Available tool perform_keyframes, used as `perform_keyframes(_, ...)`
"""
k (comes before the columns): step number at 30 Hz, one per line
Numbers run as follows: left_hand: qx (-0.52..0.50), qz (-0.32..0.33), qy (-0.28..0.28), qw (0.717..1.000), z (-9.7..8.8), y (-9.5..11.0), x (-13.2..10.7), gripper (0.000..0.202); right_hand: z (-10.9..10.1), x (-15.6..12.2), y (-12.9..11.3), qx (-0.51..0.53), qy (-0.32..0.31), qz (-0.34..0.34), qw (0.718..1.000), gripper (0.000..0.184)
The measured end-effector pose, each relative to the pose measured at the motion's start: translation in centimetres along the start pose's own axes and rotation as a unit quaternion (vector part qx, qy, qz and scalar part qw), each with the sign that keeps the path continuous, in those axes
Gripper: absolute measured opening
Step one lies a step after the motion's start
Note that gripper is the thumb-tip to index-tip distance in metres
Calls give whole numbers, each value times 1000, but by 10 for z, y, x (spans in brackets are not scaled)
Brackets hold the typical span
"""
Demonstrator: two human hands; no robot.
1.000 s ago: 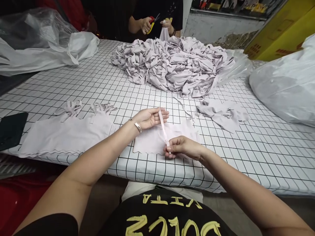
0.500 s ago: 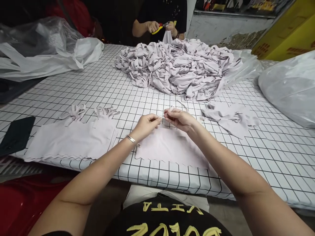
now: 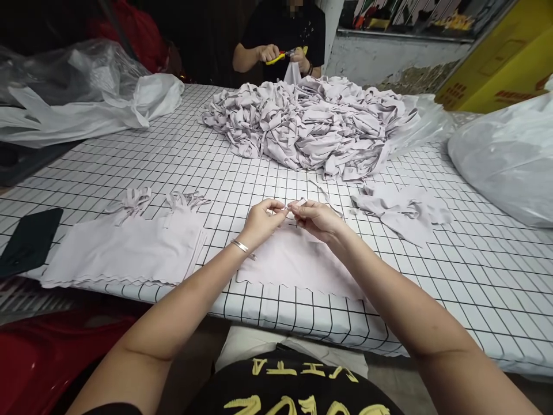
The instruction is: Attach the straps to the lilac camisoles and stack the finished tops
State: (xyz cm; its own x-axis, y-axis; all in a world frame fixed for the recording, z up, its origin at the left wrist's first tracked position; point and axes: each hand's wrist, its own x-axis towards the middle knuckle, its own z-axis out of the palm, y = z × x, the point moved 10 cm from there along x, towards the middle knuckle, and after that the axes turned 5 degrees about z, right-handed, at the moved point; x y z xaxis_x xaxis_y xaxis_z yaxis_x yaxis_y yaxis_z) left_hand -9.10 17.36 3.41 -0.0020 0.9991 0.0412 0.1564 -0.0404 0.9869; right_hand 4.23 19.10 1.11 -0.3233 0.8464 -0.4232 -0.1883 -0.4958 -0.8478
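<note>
A pale pinkish-grey camisole (image 3: 298, 262) lies flat in front of me, wavy hem toward the table edge. Above its far edge my left hand (image 3: 268, 218) and my right hand (image 3: 314, 218) meet, fingertips nearly touching. Both are closed in a pinch on a thin fabric strap (image 3: 301, 202), a bit of which shows over the right fingers. How the strap runs between the fingertips is too small to make out. To the left is a neat stack of matching camisoles (image 3: 125, 248), their straps (image 3: 137, 200) bunched at the far side.
Crumpled matching garments form a big pile (image 3: 311, 124) at the back; a smaller heap (image 3: 406, 210) lies right. A dark phone-like slab (image 3: 32, 239) rests at the left edge. Plastic bags (image 3: 505, 155) flank the checked table (image 3: 488, 288). Opposite, a person's hand holds yellow-handled scissors (image 3: 276, 59).
My hands have come closer together, the left moving slightly right and the right fingers closing more tightly. The camisole stays in place; the view has tilted a little.
</note>
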Motion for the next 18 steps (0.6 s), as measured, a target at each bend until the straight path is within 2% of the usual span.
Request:
perform_keyframes(3,8,5,-16,1000,3,1,1,17,6,-1,-1,-15,-24,-1,1000,33)
perform_keyframes(5,11,7,-17,1000,3,2,0,16,10,-1,-6,-45,-31,-30,998,33)
perform_keyframes(8,34,6,-38,999,1,1,-5,13,8,-2,-19,-86,-12,-99,991,30)
perform_keyframes(10,96,33,-75,992,1,2,-14,13,1,0,-24,-77,12,-119,990,29)
perform_keyframes(12,216,81,-111,967,2,2,-26,12,-4,3,-18,-61,21,-96,993,29)
perform_keyframes(15,413,115,-123,895,-1,-7,-37,18,-2,9,-1,-57,2,-48,997,28)
perform_keyframes(16,449,111,-124,878,-2,-11,-39,21,0,10,5,-59,-4,-37,998,27)
perform_keyframes(18,473,94,-134,866,-3,-19,-38,20,5,12,14,-67,-15,-22,997,27)
